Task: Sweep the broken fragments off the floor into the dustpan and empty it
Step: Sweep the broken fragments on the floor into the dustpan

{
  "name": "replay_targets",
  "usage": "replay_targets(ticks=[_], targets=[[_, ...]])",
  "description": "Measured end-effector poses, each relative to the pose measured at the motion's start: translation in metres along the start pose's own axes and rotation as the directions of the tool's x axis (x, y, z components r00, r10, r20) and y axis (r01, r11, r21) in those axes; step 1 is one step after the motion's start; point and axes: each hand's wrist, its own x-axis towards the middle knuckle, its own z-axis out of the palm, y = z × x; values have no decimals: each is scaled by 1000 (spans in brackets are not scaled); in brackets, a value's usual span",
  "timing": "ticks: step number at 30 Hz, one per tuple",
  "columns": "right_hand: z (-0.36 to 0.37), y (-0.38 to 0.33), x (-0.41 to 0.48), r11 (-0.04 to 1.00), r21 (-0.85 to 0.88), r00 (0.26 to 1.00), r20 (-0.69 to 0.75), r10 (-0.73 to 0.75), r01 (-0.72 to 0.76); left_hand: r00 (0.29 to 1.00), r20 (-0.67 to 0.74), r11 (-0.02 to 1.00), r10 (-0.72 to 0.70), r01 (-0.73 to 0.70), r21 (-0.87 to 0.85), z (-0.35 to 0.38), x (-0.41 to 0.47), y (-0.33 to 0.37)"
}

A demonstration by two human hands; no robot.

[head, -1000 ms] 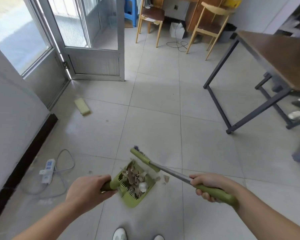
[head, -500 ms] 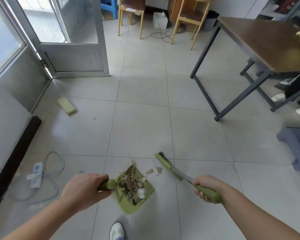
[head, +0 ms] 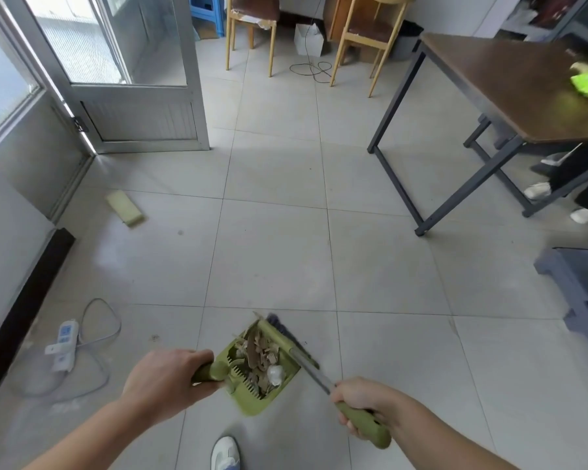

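Observation:
A green dustpan [head: 252, 400] sits low over the tiled floor, holding a heap of brown and white broken fragments [head: 260, 356]. My left hand [head: 165, 379] grips the dustpan's green handle. My right hand [head: 360, 403] is closed around the green grip of a small broom [head: 304, 361]. Its metal shaft runs up-left, and the broom head presses against the dustpan's right rim. I see no loose fragments on the tiles beside the pan.
A white power strip [head: 63, 344] with its cable lies on the floor at left, by the wall. A yellow sponge [head: 124, 208] lies near the open door [head: 133, 113]. A dark-framed table [head: 510, 86] stands right, a grey stool [head: 577, 286] far right, chairs at the back.
The broom head swept from out in front of the pan back against its right rim. The two small fragments that lay on the tile beside the pan are gone from the floor.

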Motion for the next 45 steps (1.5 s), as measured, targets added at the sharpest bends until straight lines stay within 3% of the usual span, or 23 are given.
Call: replay_targets(ticks=[6, 16, 21, 26, 35, 45], targets=[[-18, -10, -24, 997, -72, 1000, 28, 10, -8, 1000, -21, 1000, 18, -17, 11, 3, -2, -4], [-61, -19, -65, 999, -38, 1000, 19, 11, -10, 982, 183, 994, -35, 15, 110, -8, -8, 5], [-60, -32, -71, 999, -49, 1000, -3, -8, 7, 966, 253, 996, -56, 38, 78, -7, -8, 6], [-40, -49, -46, 997, -76, 998, -62, -19, 15, 964, 254, 994, -81, 61, 88, -8, -6, 10], [14, -56, -19, 983, -163, 996, -2, -86, 84, 968, 242, 995, -68, 49, 82, -6, -5, 11], [-28, -33, -43, 938, -345, 999, 3, -33, 32, 978, 186, 996, -90, 89, 13, 0, -13, 5]])
